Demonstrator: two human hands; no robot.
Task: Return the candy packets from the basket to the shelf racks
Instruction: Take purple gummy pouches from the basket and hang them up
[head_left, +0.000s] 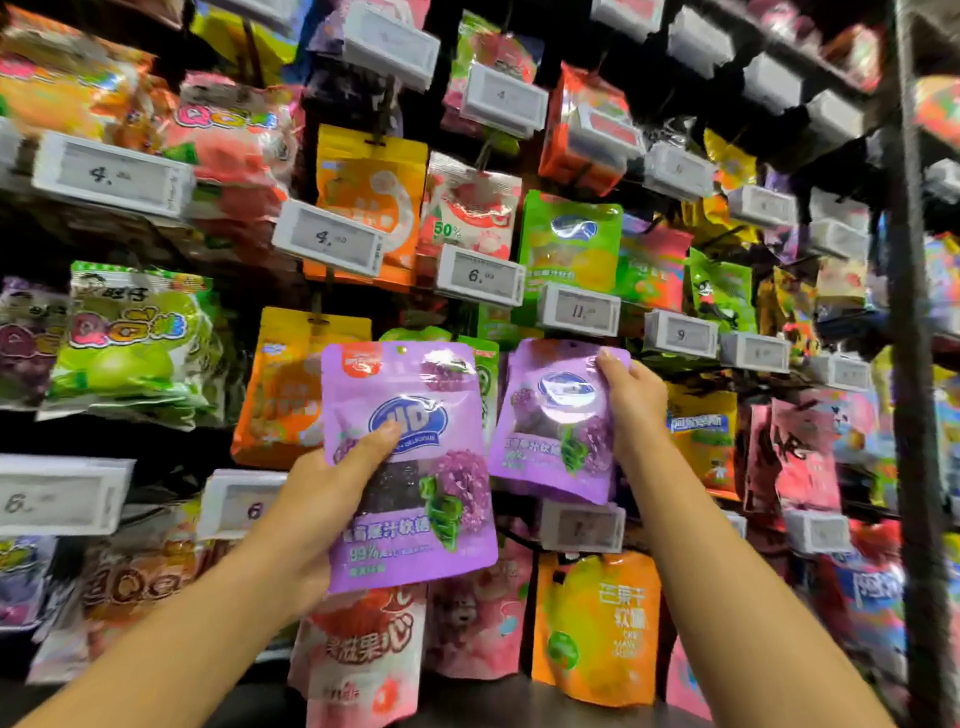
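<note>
My left hand (322, 499) grips a purple grape candy packet (415, 467) by its lower left side, thumb across the front, holding it upright in front of the racks. A second, matching purple packet (550, 431) is up against the shelf rack to the right, and my right hand (631, 400) pinches its upper right corner. Whether that packet hangs on a peg I cannot tell. The basket is out of view.
Peg racks full of hanging candy packets fill the view, with white price tags (480, 275) at the peg ends. An orange packet (597, 629) and pink packets (363, 654) hang below my hands. A dark shelf upright (914, 364) stands at the right.
</note>
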